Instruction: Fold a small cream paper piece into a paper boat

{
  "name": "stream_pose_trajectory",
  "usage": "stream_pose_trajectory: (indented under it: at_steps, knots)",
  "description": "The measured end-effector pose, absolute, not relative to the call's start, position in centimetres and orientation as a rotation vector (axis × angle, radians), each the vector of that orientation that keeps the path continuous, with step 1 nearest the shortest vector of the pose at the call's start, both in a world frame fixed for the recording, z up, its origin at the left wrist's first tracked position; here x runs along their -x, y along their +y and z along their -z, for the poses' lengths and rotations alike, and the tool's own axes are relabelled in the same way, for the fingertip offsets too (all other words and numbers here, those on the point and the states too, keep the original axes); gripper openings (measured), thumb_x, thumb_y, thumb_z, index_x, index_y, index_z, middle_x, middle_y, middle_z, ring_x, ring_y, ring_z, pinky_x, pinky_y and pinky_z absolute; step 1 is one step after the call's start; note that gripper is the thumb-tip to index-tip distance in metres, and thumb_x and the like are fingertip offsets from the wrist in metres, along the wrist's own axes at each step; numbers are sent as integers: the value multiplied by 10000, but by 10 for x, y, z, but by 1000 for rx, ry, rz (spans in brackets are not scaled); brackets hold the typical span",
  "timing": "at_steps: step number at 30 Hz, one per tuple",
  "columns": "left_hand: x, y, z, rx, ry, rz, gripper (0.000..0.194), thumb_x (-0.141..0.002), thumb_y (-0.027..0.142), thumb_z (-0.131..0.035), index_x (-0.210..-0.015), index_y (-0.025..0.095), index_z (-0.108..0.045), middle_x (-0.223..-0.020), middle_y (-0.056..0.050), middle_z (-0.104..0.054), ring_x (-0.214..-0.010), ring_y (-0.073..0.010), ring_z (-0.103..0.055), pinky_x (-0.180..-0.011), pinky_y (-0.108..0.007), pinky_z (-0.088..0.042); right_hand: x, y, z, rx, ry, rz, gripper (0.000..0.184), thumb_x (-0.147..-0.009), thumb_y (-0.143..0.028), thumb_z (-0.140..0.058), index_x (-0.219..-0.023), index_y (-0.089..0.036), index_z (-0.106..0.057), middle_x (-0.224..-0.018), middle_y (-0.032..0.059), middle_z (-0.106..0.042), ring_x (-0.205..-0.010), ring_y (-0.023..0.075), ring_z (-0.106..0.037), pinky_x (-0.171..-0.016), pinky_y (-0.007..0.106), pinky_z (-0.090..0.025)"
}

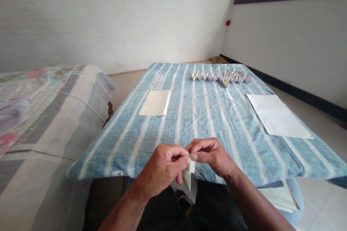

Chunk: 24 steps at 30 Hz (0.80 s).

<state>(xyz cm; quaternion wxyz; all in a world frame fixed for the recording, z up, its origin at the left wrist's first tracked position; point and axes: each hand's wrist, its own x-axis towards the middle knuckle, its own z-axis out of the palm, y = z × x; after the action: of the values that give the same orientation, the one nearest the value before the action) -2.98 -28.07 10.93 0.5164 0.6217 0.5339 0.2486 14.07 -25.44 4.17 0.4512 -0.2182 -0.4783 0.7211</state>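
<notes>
My left hand (pixel 169 164) and right hand (pixel 210 156) pinch the top of a cream folded-paper piece (pixel 191 168), hanging lengthwise downward, nearer the left

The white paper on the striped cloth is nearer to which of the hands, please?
Right: the right hand is left of the white paper; the left hand is farther left.
</notes>
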Motion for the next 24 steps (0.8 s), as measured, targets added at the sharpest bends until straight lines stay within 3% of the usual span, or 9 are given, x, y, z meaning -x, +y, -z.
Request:
stream_pose_trajectory:
  at_steps: [13, 24]
  knots:
    - [30, -280, -112, -1461, 1221, -578, 243, -795, 343, -586, -668, 143, -640, -418, 41, -548, -393, -72, -438, -436, -201, -299, -141, -254, -43, 567, -1197, -1751, 50, -748, -179, -777, -712, -208, -758, -812, 18, -718, -742, 134, -634, -733, 282, -489]
    - [29, -279, -105, -1432, 1257, -617, 170, -748, 261, -609, -618, 152, -621, -407, 62, -516, -382, -68, -450, -432, -196, -312, -138, -254, -45, 591, -1161, -1740, 59, -729, -177, -791, -696, -207, -752, -785, 10, -720, -712, 124, -631, -709, 267, -493]
